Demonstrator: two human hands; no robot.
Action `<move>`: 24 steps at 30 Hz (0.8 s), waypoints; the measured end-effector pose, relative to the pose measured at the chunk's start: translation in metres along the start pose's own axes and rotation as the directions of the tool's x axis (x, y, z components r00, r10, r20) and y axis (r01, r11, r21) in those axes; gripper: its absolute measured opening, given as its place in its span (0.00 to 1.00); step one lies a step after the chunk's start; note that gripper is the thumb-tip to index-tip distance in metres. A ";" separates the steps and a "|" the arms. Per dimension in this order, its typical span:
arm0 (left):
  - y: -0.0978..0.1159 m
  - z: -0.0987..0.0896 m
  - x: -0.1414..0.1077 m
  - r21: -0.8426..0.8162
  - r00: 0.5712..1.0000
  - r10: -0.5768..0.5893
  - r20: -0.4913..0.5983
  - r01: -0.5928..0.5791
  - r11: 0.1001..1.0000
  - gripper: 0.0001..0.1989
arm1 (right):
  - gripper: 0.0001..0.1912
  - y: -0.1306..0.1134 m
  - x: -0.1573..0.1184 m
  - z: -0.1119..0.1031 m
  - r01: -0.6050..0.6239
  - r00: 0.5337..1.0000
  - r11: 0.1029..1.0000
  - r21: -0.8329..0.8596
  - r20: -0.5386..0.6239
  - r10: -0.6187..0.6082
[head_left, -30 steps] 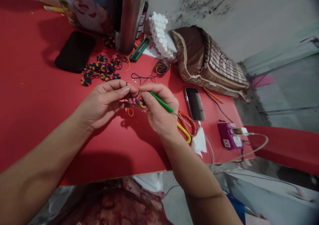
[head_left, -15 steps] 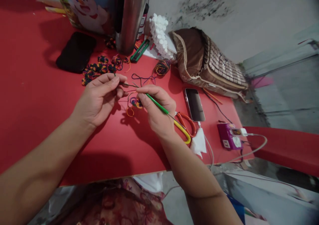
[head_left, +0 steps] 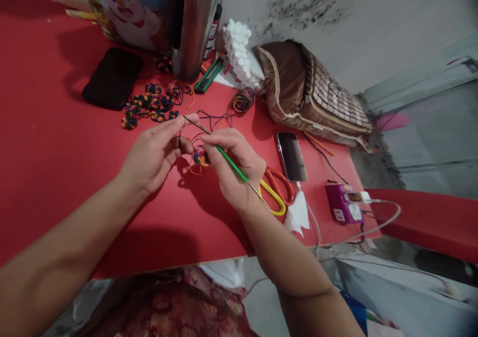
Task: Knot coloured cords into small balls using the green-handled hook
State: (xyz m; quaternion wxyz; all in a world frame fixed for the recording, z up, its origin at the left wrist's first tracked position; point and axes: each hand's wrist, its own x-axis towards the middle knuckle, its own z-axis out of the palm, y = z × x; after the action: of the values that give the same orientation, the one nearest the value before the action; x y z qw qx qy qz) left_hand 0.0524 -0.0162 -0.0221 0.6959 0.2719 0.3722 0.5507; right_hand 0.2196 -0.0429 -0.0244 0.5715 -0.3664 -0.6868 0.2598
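Observation:
My right hand (head_left: 239, 165) is closed around a crochet hook (head_left: 232, 164) with a green handle, its thin tip pointing up and left toward my other hand. Dark yarn (head_left: 190, 121) runs between the hook's tip and my left hand (head_left: 155, 150), whose thumb and forefinger pinch it. More strands hang below these fingers. A small multicoloured crocheted piece (head_left: 201, 158) shows just under the right fingertips, partly hidden by them. Beyond my hands lies a wound bundle of multicoloured yarn (head_left: 242, 100), with loose strands trailing toward me. Several small crocheted flowers (head_left: 149, 103) are heaped past my left hand.
Scissors (head_left: 278, 190) with red and yellow handles lie beside my right wrist, near a charging phone (head_left: 292, 156). A black case (head_left: 112, 78), a steel flask (head_left: 194, 33), a green cutter (head_left: 208, 76) and a brown cushion (head_left: 309, 88) stand or lie farther back on the red table (head_left: 157, 237).
My left forefinger has straightened and lifted, drawing the dark yarn up near the hook's tip. The left hand has shifted slightly down and right; the hook has tilted a little.

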 end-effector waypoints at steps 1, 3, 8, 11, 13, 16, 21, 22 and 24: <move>-0.002 0.001 -0.001 0.076 0.999 0.035 -0.004 -0.034 0.997 0.11 | 0.14 -0.001 0.000 0.000 0.034 0.999 0.999 -0.017 0.006 -0.034; -0.004 0.002 -0.004 0.191 0.997 0.077 -0.005 -0.074 0.979 0.12 | 0.16 -0.003 0.000 0.000 0.083 0.996 0.996 -0.045 0.032 -0.082; -0.004 0.000 -0.002 0.046 0.990 -0.136 0.033 0.134 0.990 0.19 | 0.18 -0.008 0.000 0.000 0.186 0.978 0.982 -0.041 0.108 -0.180; 0.001 -0.002 0.002 -0.134 0.986 -0.159 0.059 0.165 0.977 0.09 | 0.16 -0.009 0.001 0.001 0.167 0.978 0.986 -0.015 0.127 -0.163; 0.007 -0.003 0.002 -0.201 0.989 -0.132 0.071 0.144 0.969 0.04 | 0.14 -0.009 0.001 0.002 0.111 0.989 0.994 -0.023 0.097 -0.109; 0.016 -0.002 -0.003 -0.214 0.994 -0.084 0.075 0.098 0.972 0.07 | 0.12 -0.007 -0.001 0.003 0.003 1.000 0.999 -0.039 -0.020 -0.004; 0.014 0.004 -0.011 -0.018 0.987 0.050 0.151 -0.048 0.999 0.13 | 0.07 0.000 -0.003 0.002 -0.102 0.982 0.993 -0.057 -0.166 0.091; 0.011 0.004 -0.012 0.051 0.983 0.083 0.164 -0.092 0.994 0.09 | 0.06 0.000 -0.002 0.002 -0.114 0.977 0.992 -0.060 -0.186 0.101; 0.006 0.005 -0.013 0.108 0.983 0.087 0.164 -0.106 0.989 0.04 | 0.06 0.000 -0.002 0.002 -0.128 0.971 0.991 -0.045 -0.210 0.116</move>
State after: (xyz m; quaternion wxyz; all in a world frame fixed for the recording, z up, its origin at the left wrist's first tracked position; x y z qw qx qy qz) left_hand 0.0515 -0.0275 -0.0116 0.6788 0.3727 0.3334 0.5377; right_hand 0.2177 -0.0443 -0.0258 0.6119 -0.4492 -0.6071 0.2348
